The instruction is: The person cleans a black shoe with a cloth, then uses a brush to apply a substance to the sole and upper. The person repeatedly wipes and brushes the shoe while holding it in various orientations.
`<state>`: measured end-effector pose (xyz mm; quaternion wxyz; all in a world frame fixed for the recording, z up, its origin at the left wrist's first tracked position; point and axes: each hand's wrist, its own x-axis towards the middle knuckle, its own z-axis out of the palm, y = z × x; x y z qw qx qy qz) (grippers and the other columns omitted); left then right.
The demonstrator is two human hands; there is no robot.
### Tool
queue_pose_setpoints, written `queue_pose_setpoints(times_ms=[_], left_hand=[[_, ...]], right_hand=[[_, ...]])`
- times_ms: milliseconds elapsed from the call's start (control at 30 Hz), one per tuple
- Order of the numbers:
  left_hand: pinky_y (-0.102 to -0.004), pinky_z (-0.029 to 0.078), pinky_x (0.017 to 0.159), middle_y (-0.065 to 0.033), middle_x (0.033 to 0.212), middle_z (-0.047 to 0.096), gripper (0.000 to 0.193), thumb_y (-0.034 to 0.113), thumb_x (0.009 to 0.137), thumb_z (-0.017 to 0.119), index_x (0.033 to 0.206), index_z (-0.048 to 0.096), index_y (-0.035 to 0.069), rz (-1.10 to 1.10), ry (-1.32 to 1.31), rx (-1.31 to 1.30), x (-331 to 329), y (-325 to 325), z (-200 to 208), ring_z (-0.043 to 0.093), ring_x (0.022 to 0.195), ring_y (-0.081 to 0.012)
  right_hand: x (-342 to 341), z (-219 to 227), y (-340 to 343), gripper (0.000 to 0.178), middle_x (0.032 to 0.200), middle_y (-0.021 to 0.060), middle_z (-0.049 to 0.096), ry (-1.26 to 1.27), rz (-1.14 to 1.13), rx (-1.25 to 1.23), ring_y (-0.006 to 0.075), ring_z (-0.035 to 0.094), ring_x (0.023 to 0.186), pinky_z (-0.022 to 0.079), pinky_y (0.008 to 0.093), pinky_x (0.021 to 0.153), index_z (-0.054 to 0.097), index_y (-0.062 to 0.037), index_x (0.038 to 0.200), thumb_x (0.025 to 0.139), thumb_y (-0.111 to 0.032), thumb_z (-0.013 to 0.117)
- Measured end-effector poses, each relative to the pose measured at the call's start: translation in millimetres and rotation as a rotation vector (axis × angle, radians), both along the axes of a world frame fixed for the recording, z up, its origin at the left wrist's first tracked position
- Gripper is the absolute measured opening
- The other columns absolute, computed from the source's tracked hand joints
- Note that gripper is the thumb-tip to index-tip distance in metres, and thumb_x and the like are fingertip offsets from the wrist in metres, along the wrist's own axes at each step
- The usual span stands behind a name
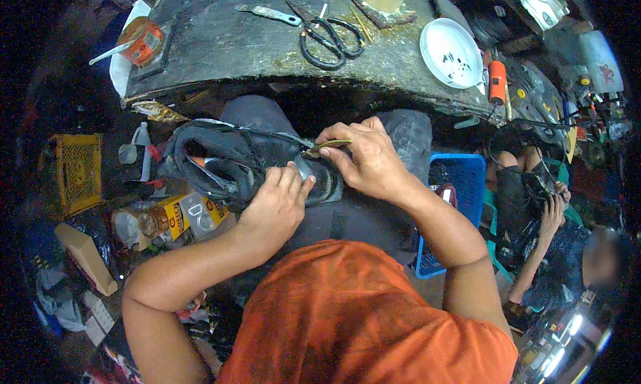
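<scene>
Both hands [327, 177] on shoe [247, 163], lengthwise left-right.

shoe toe [320, 183]: largely covered by the left hand [275, 204] and right hand [370, 162]
tool tip [327, 145]: its far end is hidden under the right fingers
clutter left of the grip [160, 217]: too small to be made out
picture corners: blacked out by the lens rim
</scene>
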<state>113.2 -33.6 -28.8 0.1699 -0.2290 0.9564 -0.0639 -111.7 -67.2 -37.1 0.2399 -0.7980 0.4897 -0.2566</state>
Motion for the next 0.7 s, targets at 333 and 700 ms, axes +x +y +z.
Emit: queue_pose_setpoints(times_ms=[333, 700], left_hand=[[-0.0388, 0.039, 0.096, -0.0238, 0.138, 0.058, 0.051, 0.022, 0.098, 0.046, 0.145, 0.054, 0.003, -0.003, -0.018, 0.008, -2.5, -0.8, -1.2, 0.054, 0.115, -0.0276], [-0.0399, 0.038, 0.097, -0.0232, 0.137, 0.059, 0.051, 0.023, 0.099, 0.045, 0.146, 0.053, 0.003, -0.013, -0.030, -0.013, -1.3, -0.6, -1.9, 0.054, 0.118, -0.0290]], right_hand=[[-4.0, 5.0, 4.2, 0.016, 0.085, 0.0038, 0.073, 0.020, 0.015, 0.043, 0.0254, 0.068, 0.081, 0.041, 0.0428, 0.080, 0.068, -0.0145, 0.105, 0.091, -0.021, 0.071], [-2.1, 11.6, 8.1, 0.013, 0.082, 0.0055, 0.071, 0.102, 0.034, 0.031, 0.0266, 0.068, 0.080, 0.041, 0.0440, 0.082, 0.068, -0.0152, 0.103, 0.091, -0.020, 0.070]])
